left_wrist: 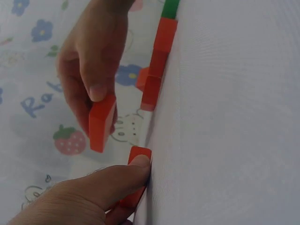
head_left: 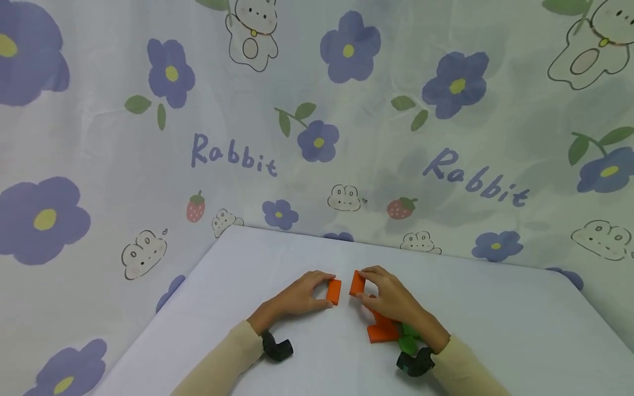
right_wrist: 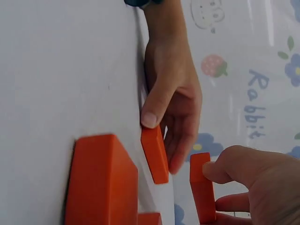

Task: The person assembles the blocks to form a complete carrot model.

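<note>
Cream sleeves cropped below, my left hand pinches one orange block, my right hand a second block, the two apart between them; my right arm partly hides orange pieces and green pieces.

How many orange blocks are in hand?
2: one orange block in the left hand, another block in the right hand. Other orange blocks on the table are partly hidden and uncounted.

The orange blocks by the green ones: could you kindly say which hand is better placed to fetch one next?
Probably the right hand: it is nearer those blocks than the left hand, though its held block would need releasing first.
</note>
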Demonstrator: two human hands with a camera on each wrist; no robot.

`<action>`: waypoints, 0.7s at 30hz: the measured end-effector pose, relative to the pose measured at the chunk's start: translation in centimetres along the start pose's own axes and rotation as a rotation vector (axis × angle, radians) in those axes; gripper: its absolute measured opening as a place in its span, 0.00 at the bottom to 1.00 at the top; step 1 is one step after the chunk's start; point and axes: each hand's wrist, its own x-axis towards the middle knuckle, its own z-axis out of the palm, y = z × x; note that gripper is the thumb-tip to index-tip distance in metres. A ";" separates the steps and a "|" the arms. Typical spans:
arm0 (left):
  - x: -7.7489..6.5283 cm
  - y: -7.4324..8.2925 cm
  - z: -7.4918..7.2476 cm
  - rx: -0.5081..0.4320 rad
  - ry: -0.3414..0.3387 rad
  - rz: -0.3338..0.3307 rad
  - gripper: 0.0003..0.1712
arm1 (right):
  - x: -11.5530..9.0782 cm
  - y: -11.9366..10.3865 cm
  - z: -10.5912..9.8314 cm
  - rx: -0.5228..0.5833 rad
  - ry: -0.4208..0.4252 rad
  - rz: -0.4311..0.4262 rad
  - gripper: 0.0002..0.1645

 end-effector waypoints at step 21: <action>0.2 -0.3 0.1 -0.001 0.025 0.020 0.36 | 0.8 -0.2 3.3 -0.016 -0.121 0.008 0.30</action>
